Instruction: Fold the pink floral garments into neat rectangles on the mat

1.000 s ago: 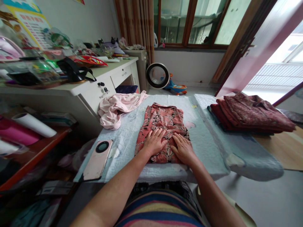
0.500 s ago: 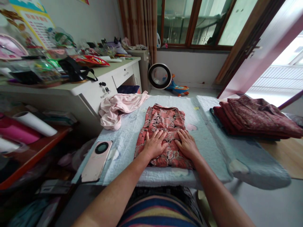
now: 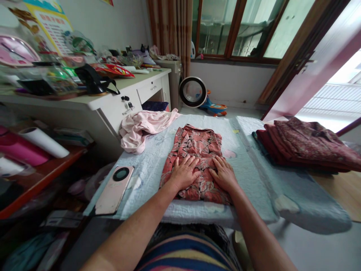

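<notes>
A red garment with a leaf pattern (image 3: 199,140) lies folded into a rough rectangle on the pale blue cloth (image 3: 248,188) that covers the table. My left hand (image 3: 184,172) rests flat on its left half, fingers spread. On the right half, my right hand (image 3: 223,173) presses down the same way, palm on the fabric and fingers apart. Neither hand grips anything. The garment's far end, with what looks like a collar or waistband, points away from me.
A phone (image 3: 114,191) lies face down at the table's left edge. Behind it is a crumpled pink cloth (image 3: 138,128). Folded dark red clothes (image 3: 307,145) are stacked on the right. A cluttered white desk (image 3: 113,99) stands at the left, above a red-edged shelf (image 3: 50,171).
Both hands stay flat on the garment, almost unmoved. The view has shifted slightly, so the surroundings sit a little differently in the picture.
</notes>
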A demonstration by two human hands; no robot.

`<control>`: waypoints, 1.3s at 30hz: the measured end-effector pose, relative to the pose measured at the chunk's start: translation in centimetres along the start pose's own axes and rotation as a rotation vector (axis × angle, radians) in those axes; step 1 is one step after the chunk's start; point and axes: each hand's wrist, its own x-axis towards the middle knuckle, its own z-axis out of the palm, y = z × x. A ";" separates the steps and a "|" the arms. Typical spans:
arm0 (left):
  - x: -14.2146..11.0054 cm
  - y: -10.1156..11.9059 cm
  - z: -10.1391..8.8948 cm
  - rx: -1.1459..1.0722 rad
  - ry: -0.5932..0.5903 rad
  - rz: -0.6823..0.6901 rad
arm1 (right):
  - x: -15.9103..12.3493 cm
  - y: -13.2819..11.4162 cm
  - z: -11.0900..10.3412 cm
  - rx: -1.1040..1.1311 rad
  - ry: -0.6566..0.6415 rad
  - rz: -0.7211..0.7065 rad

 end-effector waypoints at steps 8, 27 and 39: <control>-0.2 -0.3 -0.5 -0.067 0.023 -0.032 | 0.3 0.2 -0.2 -0.006 -0.053 0.019; -0.1 -0.6 0.3 0.010 -0.002 0.003 | 1.8 -6.2 1.6 0.108 -0.057 -0.140; 1.4 -6.0 -1.8 0.141 -0.153 -0.011 | 1.8 -6.8 0.7 0.091 -0.085 -0.109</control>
